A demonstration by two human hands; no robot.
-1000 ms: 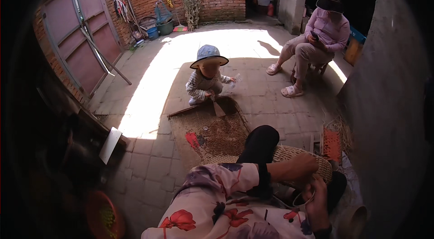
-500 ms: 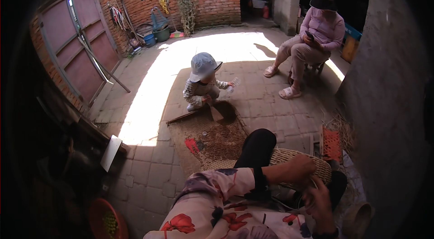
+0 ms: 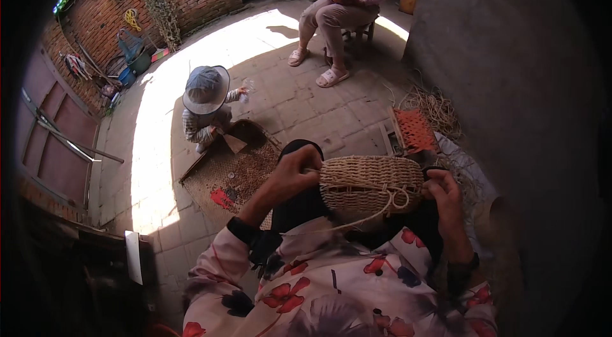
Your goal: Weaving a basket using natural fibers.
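Note:
A woven straw basket (image 3: 357, 174) lies sideways across my knees. My left hand (image 3: 296, 171) is closed at its left end, with thumb and fingers pinched together on the edge. At the opposite end my right hand (image 3: 443, 190) grips the rim, its fingertips partly hidden by the weave. A pale cord (image 3: 398, 199) forms a loop on the basket's near side, and its loose length trails down to the left over my lap.
A crouching child in a hat (image 3: 207, 92) holds a scoop-like tool over a mat (image 3: 210, 181) strewn with small brown pieces. Beyond, a seated person (image 3: 347, 9) holds a phone. An orange woven stool (image 3: 415, 130) and loose straw (image 3: 433, 111) lie beside the wall on the right.
My view has swung to the right. My left hand has gone from the basket's right end to its left end, and the basket now lies level between my hands, the cord's loop showing.

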